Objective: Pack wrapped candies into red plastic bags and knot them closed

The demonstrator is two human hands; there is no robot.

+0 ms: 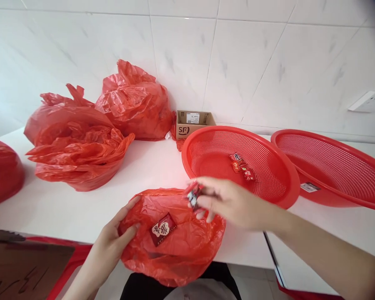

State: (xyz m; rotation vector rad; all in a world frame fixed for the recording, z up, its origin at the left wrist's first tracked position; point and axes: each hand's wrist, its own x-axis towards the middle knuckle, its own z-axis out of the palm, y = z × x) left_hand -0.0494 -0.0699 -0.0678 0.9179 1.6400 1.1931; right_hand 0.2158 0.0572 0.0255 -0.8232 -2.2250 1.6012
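Observation:
My left hand (118, 231) grips the left rim of an open red plastic bag (193, 250), thumb inside and fingers outside. In the bag lies one dark red packet (163, 229) with white lettering. Above the bag's right side, my right hand (214, 200) pinches a small red, white and black packet (193, 196), slightly blurred. Just beyond that hand stands a red perforated plastic basket (203, 160) with several small red packets (243, 167) on its bottom. My right forearm passes in front of the basket's near rim.
A second red basket (325, 166) stands at the right. At the back is a small cardboard box (192, 125). Filled red plastic bags (134, 104) stand along the left, one with its mouth open (81, 154). Behind the white table (150, 166) rises a tiled wall.

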